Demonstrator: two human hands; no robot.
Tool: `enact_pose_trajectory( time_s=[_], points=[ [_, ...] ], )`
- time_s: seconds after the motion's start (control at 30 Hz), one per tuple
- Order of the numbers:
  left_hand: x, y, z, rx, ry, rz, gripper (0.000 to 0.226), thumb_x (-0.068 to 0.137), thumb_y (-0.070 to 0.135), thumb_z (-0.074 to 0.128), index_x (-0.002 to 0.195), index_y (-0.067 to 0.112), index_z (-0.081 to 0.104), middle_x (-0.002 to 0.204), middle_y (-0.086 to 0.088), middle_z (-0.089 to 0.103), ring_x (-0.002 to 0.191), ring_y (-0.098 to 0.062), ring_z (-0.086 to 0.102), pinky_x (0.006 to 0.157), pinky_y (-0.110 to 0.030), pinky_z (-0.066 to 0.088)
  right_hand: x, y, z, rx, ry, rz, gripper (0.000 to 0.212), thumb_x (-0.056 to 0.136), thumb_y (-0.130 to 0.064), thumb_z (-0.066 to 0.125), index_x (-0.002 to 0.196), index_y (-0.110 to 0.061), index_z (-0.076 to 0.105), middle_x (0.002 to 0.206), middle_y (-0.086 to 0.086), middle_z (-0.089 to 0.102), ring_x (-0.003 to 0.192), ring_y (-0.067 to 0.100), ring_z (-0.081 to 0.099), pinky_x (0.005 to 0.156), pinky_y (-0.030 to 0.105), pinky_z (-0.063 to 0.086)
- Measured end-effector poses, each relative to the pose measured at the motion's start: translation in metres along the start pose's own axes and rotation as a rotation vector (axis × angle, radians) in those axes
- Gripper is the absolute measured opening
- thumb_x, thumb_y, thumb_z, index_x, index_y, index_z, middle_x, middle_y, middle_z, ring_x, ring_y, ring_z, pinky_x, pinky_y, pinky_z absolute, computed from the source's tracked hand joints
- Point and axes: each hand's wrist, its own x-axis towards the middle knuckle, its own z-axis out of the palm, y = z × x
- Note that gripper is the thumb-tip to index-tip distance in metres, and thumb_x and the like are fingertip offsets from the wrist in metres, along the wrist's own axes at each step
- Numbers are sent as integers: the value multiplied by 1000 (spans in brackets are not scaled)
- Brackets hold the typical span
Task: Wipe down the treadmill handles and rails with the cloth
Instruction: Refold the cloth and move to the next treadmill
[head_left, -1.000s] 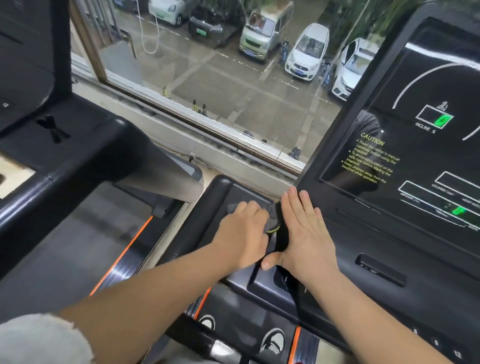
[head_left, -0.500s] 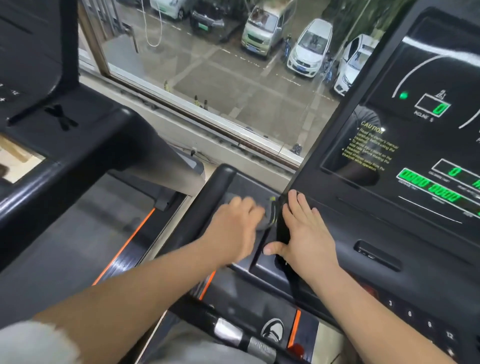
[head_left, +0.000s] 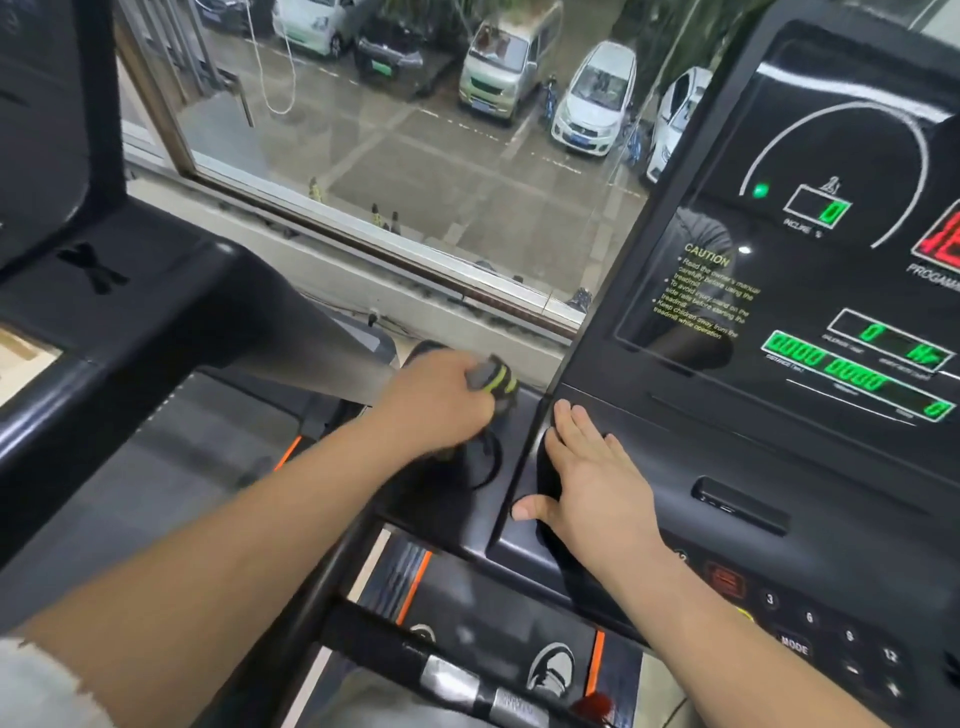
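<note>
Scrubbing by the look of it: the left hand (head_left: 441, 402) is bunching the cloth (head_left: 492, 378), a grey wad with green stripes. The fingers are curling tight round it, so only 1 end is poking out past the knuckles toward the window (head_left: 415, 156). That hand is showing blurred, so how each finger is lying I cannot tell. Under the fingers the cloth is bearing down at the far end of the dark side tray (head_left: 470, 478), where the black side rail (head_left: 311, 613) is coming up to meet it. Whether it is touching tray or rail I cannot tell. My read is that the wadded grip is giving a firm pad for pushing grime off the plastic.

The right hand (head_left: 597, 488) is lying flat on the console panel (head_left: 779, 467), 4 fingers straight and pressed close together, thumb splaying out toward the cloth hand. It is holding nothing; I judge it is bracing the body while the other arm is reaching. Beyond its fingertips the display (head_left: 810, 291) is glowing green. Behind both wrists the front handlebar (head_left: 467, 686) is waiting with its silver sensor pads; whether it has been wiped I cannot tell.
</note>
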Motion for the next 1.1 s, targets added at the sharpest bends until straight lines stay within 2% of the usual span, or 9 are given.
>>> enact_pose_trajectory(
  time_s=[0.1, 0.23, 0.3, 0.37, 0.5, 0.6, 0.8, 1.0, 1.1],
  points=[
    [25, -4, 19, 80, 292, 154, 22, 83, 28, 59, 100, 17, 70, 100, -3, 62, 93, -28, 54, 70, -35, 47, 5, -1, -2, -58, 2, 0, 106, 82, -79, 50, 162, -15, 23, 172, -2, -8, 157, 12, -11, 128, 41, 5],
    [28, -22, 70, 360, 184, 278, 48, 84, 36, 54, 128, 22, 67, 124, -4, 59, 103, -33, 49, 69, -40, 52, 6, -2, -3, -53, 17, -5, 100, 80, -77, 58, 155, -14, 39, 172, 0, 3, 158, 13, -3, 127, 41, 8],
    [30, -21, 70, 271, 185, 255, 48, 87, 37, 53, 131, 22, 66, 127, -4, 58, 109, -32, 48, 73, -39, 52, 6, -1, 1, -21, 67, -7, 100, 77, -76, 62, 152, -13, 45, 172, -1, 8, 158, 12, 0, 127, 42, 13],
    [11, -15, 70, 224, 130, 271, 43, 90, 35, 56, 132, 24, 64, 127, -1, 55, 111, -28, 48, 79, -39, 53, 6, 1, 3, 14, 67, 0, 102, 75, -77, 62, 154, -14, 44, 171, -3, 7, 158, 11, 0, 126, 41, 16],
    [-40, -26, 72, 173, -34, 332, 43, 90, 39, 51, 130, 28, 63, 122, 8, 52, 109, -19, 53, 83, -40, 55, 7, 2, 2, 18, -12, 24, 106, 80, -78, 56, 163, -22, 22, 171, -9, -9, 151, 2, -20, 128, 38, 7],
    [-16, -29, 63, 260, -8, 378, 36, 90, 34, 55, 124, 28, 64, 119, 5, 55, 109, -21, 54, 78, -39, 55, 6, 3, 0, 12, -34, 33, 105, 80, -77, 56, 163, -22, 21, 171, -10, -11, 140, -2, -27, 127, 37, 6],
    [32, 1, 85, 381, 144, 237, 27, 92, 28, 55, 116, 17, 63, 119, -8, 54, 113, -32, 50, 68, -37, 37, 7, 2, 5, 58, 5, 37, 103, 77, -75, 61, 160, -21, 32, 171, -10, -5, 142, -3, -23, 127, 38, 9],
    [-11, -15, 88, 245, 126, 280, 31, 87, 29, 50, 110, 14, 64, 113, -8, 56, 97, -32, 54, 66, -39, 46, 4, 8, 9, 63, 8, 8, 102, 81, -74, 59, 162, -21, 27, 171, -9, -9, 154, 5, -16, 128, 39, 6],
    [-38, -19, 83, 176, 40, 205, 31, 89, 27, 50, 116, 21, 64, 118, -6, 56, 106, -31, 55, 82, -45, 54, 0, 14, 11, 17, 6, -44, 101, 84, -79, 49, 163, -21, 23, 171, -8, -13, 156, 9, -15, 129, 40, 9]
  ],
)
